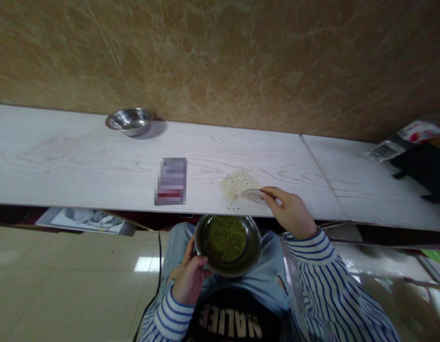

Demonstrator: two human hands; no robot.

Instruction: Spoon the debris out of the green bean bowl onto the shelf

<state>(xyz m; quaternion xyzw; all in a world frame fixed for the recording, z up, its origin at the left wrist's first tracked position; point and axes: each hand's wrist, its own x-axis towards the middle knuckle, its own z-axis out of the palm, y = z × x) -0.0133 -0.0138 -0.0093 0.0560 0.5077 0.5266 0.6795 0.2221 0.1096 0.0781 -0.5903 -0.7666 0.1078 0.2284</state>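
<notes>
My left hand (192,274) grips the near left rim of a steel bowl (254,259), thumb over the edge. Green mung beans (225,238) fill much of the bowl, which sits over my lap just below the table edge. On the white table (213,142) lies a loose heap of white rice (237,184) with dark specks in it. A few small beans rest by its near edge. My right hand (293,209) pinches a thin, clear plastic piece with a rounded edge (253,194), tilted against the right side of the rice. Its exact kind is unclear.
A second steel bowl (130,122) stands at the back left near the wall. A blurred-out phone-shaped object (171,181) lies left of the rice. At the far right are a clear packet (387,148) and a black item (421,168). An open drawer (88,221) shows under the table.
</notes>
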